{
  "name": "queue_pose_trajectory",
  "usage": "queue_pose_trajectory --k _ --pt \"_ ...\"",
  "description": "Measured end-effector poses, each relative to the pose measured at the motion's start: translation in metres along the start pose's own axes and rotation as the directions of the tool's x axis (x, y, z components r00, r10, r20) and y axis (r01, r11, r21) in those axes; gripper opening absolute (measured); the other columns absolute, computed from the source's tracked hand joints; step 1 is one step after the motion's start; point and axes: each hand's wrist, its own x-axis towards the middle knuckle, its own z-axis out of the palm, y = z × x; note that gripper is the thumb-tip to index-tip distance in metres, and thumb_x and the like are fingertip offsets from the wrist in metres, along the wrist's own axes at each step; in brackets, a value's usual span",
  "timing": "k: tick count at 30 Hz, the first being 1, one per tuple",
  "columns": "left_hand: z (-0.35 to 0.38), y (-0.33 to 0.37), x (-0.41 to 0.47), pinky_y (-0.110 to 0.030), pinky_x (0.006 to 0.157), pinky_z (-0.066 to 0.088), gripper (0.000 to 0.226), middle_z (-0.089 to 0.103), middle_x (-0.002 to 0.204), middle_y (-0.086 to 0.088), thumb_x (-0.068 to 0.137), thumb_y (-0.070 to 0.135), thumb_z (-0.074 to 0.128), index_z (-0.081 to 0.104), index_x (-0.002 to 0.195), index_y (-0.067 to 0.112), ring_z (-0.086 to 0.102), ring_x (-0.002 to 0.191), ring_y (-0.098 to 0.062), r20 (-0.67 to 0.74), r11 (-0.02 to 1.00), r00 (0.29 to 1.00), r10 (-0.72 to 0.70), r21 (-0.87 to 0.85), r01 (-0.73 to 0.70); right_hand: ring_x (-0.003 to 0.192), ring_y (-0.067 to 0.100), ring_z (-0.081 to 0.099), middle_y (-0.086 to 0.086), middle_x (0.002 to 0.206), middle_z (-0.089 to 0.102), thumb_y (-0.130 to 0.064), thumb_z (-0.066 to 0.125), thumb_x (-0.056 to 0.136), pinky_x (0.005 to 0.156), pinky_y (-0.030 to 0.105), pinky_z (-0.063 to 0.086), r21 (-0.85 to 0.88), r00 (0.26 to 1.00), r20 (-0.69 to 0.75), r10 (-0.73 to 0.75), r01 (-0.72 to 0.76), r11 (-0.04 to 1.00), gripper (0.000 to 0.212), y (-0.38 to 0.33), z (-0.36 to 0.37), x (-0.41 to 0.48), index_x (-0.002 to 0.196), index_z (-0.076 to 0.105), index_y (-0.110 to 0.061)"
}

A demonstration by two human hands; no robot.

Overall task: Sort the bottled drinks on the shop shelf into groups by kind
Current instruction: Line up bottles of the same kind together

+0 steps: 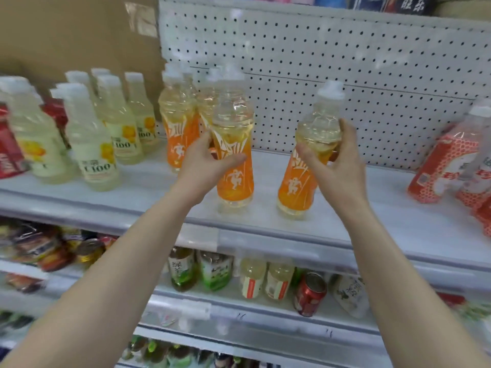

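Grips clamped: left hand (210, 160) on upright bottle (235, 187), right hand (338, 160) on tilted bottle (293, 188), at white pegboard-backed shelf (372, 211).

White shelf (345, 208) under orange bottles (178, 147), pale-yellow bottles (93, 144), red-patterned bottles (441, 171)

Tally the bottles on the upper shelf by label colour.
Clear plastic bottles with orange labels: 5, one in the left hand, one in the right hand.
Pale yellow bottles with lemon labels: at least 6.
Bottles with red-and-white labels: at least 2.
Total: at least 13.
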Motion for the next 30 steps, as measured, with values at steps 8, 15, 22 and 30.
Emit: queue_pose_trajectory --k 8,15,22,30 --pt "-0.109 -0.024 0.001 -0.048 0.095 0.052 0.052 0.069 0.112 0.003 0.077 0.021 0.083 0.059 0.122 0.023 0.063 0.109 -0.019 -0.084 0.998 0.996 -0.029 0.058 0.034 0.101 0.011 0.064 -0.025 0.105 0.060 -0.051 0.075 0.083 0.094 0.045 0.054 0.018 1.000 0.001 -0.016 0.016 1.000 0.075 -0.056 0.071 -0.024 0.144 0.036 -0.032" --pt "-0.130 -0.038 0.004 -0.050 0.098 0.050 0.054 0.066 0.120 0.003 0.081 0.022 0.079 0.056 0.129 0.024 0.061 0.112 -0.019 0.028 0.996 0.999 -0.027 0.083 0.024 0.094 0.009 0.063 -0.025 0.102 0.058 -0.055 0.075 0.081 0.090 0.046 0.054 -0.046 0.999 0.024 -0.033 0.034 0.998 0.076 -0.080 0.110 -0.036 0.143 0.034 -0.035" --pt "-0.143 -0.041 0.012 -0.045 0.099 0.047 0.059 0.062 0.123 0.005 0.084 0.022 0.076 0.050 0.136 0.024 0.057 0.116 -0.017 0.084 0.996 0.996 -0.027 0.092 0.019 0.105 0.012 0.064 -0.011 0.122 0.063 -0.050 0.075 0.083 0.092 0.046 0.054 -0.045 0.997 0.056 -0.048 0.051 0.998 0.076 -0.090 0.133 -0.036 0.144 0.032 -0.035" --pt "-0.141 -0.041 0.015 -0.033 0.088 0.047 0.065 0.062 0.122 0.008 0.083 0.025 0.077 0.046 0.140 0.025 0.056 0.106 -0.010 0.067 0.993 0.998 -0.020 0.121 0.011 0.136 0.020 0.044 0.002 0.152 0.041 -0.048 0.065 0.091 0.108 0.048 0.043 -0.154 0.981 0.164 -0.107 0.132 0.979 0.084 -0.088 0.136 -0.026 0.155 0.020 -0.020"
